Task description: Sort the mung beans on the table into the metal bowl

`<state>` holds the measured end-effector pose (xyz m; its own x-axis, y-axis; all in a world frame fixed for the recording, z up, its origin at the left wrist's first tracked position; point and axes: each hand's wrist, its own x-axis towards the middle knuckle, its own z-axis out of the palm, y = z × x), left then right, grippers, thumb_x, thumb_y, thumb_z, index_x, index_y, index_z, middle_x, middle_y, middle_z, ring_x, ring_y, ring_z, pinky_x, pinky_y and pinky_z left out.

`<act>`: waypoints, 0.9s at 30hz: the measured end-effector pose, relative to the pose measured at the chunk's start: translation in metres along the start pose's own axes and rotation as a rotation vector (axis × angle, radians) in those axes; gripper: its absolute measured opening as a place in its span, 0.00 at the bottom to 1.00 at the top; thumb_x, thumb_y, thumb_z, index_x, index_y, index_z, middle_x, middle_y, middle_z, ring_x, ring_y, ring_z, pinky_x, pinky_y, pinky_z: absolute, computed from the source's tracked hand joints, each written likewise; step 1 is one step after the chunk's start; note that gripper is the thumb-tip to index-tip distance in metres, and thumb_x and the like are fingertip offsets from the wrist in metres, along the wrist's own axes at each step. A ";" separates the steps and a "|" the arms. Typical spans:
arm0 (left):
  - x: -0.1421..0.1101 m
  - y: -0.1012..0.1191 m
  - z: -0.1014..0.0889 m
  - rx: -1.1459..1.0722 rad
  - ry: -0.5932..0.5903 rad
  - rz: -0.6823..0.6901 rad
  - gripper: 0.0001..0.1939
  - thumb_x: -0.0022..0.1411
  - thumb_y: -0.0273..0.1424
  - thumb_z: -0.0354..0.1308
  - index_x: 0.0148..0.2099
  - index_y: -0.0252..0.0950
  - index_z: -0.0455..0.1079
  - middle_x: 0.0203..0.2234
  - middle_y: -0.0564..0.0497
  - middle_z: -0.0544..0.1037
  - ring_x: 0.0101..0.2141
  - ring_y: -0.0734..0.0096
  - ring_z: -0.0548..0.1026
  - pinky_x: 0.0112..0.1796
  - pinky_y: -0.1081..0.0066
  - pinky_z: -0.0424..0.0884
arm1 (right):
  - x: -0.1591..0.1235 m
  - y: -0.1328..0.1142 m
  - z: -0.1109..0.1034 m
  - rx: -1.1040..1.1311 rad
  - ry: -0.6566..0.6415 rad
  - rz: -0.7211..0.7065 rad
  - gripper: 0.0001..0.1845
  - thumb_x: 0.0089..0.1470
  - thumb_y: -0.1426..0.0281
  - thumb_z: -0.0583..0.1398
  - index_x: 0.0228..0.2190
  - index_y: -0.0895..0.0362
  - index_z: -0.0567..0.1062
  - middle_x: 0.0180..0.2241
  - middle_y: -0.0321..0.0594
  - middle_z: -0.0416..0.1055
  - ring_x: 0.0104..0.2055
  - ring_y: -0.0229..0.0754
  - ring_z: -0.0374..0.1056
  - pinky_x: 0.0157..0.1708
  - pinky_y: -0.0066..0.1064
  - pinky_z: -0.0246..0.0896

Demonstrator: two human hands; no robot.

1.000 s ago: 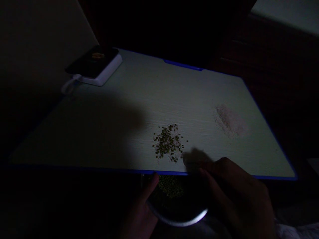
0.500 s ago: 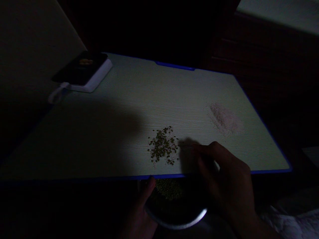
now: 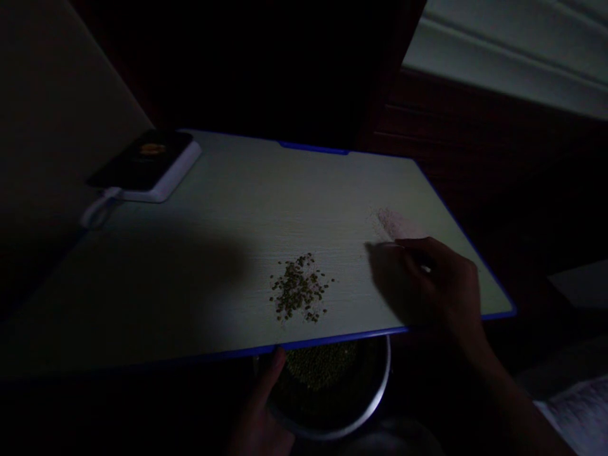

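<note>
Far to the left of a loose scatter of small, dull-green seeds (image 3: 299, 288), and beyond it, a flat black-topped box with white sides (image 3: 142, 168) is set at the corner of a pale, rectangular, blue-edged surface (image 3: 304, 196). On the near side of the scatter, a little to its left, the person's left hand (image 3: 261, 411) is seen, with the thumb hooked over the rim of a round metal bowl (image 3: 381, 391); its other fingers are hidden. Some pale powder is mixed among the scattered seeds, and more green seeds are held in the bowl, which is placed just below the surface's near edge, nearer to the person than the scatter.

To the right of the scatter, and a little beyond it, a low, pinkish-white, elongated powder heap (image 3: 396, 223) is found, its long axis slanted from far left to near right. A thin, pale-edged implement (image 3: 388, 244) is pinched in the fingers of the right hand (image 3: 441, 278), to the right of the scatter, and is pointed leftward. From these fingers the heap is located just beyond; whether it is touched cannot be told. The heap is approached more closely by the right hand, the scatter by the left.
</note>
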<state>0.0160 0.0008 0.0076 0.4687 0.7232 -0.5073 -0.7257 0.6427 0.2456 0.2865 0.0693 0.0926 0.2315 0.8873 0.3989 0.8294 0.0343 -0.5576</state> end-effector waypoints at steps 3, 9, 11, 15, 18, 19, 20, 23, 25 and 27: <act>0.004 0.002 -0.006 0.003 -0.026 -0.033 0.28 0.70 0.38 0.63 0.70 0.55 0.67 0.55 0.52 0.85 0.66 0.52 0.70 0.67 0.52 0.63 | -0.025 -0.016 -0.006 0.031 -0.079 -0.045 0.08 0.60 0.68 0.63 0.37 0.54 0.84 0.33 0.39 0.84 0.31 0.41 0.79 0.29 0.30 0.71; 0.003 0.007 -0.015 0.006 0.017 -0.006 0.21 0.69 0.36 0.64 0.63 0.52 0.76 0.49 0.50 0.89 0.64 0.51 0.73 0.64 0.50 0.67 | -0.018 -0.022 0.006 0.065 -0.185 -0.137 0.10 0.60 0.71 0.61 0.38 0.56 0.83 0.32 0.41 0.83 0.30 0.39 0.77 0.30 0.30 0.71; 0.003 0.007 -0.018 -0.003 0.020 -0.006 0.16 0.69 0.35 0.64 0.57 0.51 0.82 0.47 0.51 0.89 0.64 0.51 0.73 0.65 0.50 0.67 | 0.004 -0.012 0.012 0.050 -0.179 -0.132 0.10 0.59 0.70 0.62 0.38 0.56 0.84 0.33 0.42 0.84 0.32 0.41 0.78 0.33 0.33 0.72; 0.007 0.003 -0.027 -0.042 -0.015 -0.080 0.10 0.70 0.35 0.63 0.46 0.50 0.87 0.48 0.53 0.88 0.65 0.54 0.72 0.67 0.54 0.62 | 0.037 0.011 0.014 0.012 -0.123 -0.111 0.13 0.61 0.68 0.60 0.41 0.58 0.84 0.37 0.48 0.85 0.35 0.45 0.79 0.37 0.37 0.72; 0.010 0.002 -0.029 -0.066 -0.022 -0.105 0.12 0.72 0.37 0.60 0.46 0.51 0.86 0.49 0.53 0.88 0.65 0.55 0.71 0.69 0.54 0.59 | 0.044 0.017 0.009 0.015 -0.107 -0.119 0.15 0.61 0.67 0.60 0.43 0.59 0.84 0.41 0.50 0.85 0.38 0.48 0.80 0.38 0.40 0.72; 0.010 0.003 -0.028 -0.069 -0.009 -0.099 0.12 0.72 0.36 0.60 0.47 0.51 0.86 0.49 0.53 0.88 0.65 0.56 0.71 0.69 0.53 0.58 | 0.045 0.015 0.008 0.029 -0.125 -0.133 0.15 0.61 0.68 0.60 0.44 0.58 0.84 0.42 0.50 0.85 0.39 0.49 0.80 0.39 0.40 0.73; 0.010 0.004 -0.027 -0.066 0.006 -0.088 0.12 0.72 0.34 0.60 0.47 0.52 0.86 0.48 0.54 0.88 0.65 0.56 0.72 0.69 0.53 0.59 | 0.045 0.012 0.007 0.050 -0.158 -0.151 0.15 0.61 0.68 0.60 0.44 0.58 0.85 0.43 0.49 0.85 0.40 0.49 0.80 0.39 0.39 0.73; 0.008 0.006 -0.017 -0.005 0.024 -0.052 0.12 0.71 0.34 0.61 0.48 0.55 0.85 0.48 0.55 0.89 0.64 0.53 0.73 0.68 0.50 0.62 | 0.051 -0.004 0.010 0.132 -0.313 -0.212 0.13 0.62 0.68 0.62 0.43 0.54 0.86 0.41 0.44 0.86 0.40 0.46 0.81 0.40 0.37 0.74; 0.006 0.005 -0.010 0.038 0.018 -0.033 0.12 0.69 0.38 0.63 0.51 0.56 0.83 0.51 0.54 0.88 0.65 0.50 0.73 0.66 0.49 0.64 | 0.060 -0.014 0.017 0.186 -0.410 -0.241 0.12 0.62 0.69 0.62 0.43 0.51 0.86 0.41 0.41 0.86 0.39 0.44 0.81 0.40 0.35 0.74; 0.004 0.002 -0.002 0.056 0.021 -0.017 0.15 0.69 0.42 0.64 0.56 0.53 0.80 0.57 0.51 0.84 0.65 0.46 0.73 0.64 0.44 0.65 | 0.070 -0.022 0.026 0.233 -0.486 -0.257 0.12 0.63 0.70 0.62 0.44 0.51 0.86 0.40 0.39 0.86 0.37 0.41 0.81 0.39 0.33 0.73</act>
<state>0.0154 0.0044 0.0046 0.4700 0.7069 -0.5285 -0.6880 0.6685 0.2825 0.2713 0.1424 0.1139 -0.2669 0.9441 0.1937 0.6819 0.3270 -0.6543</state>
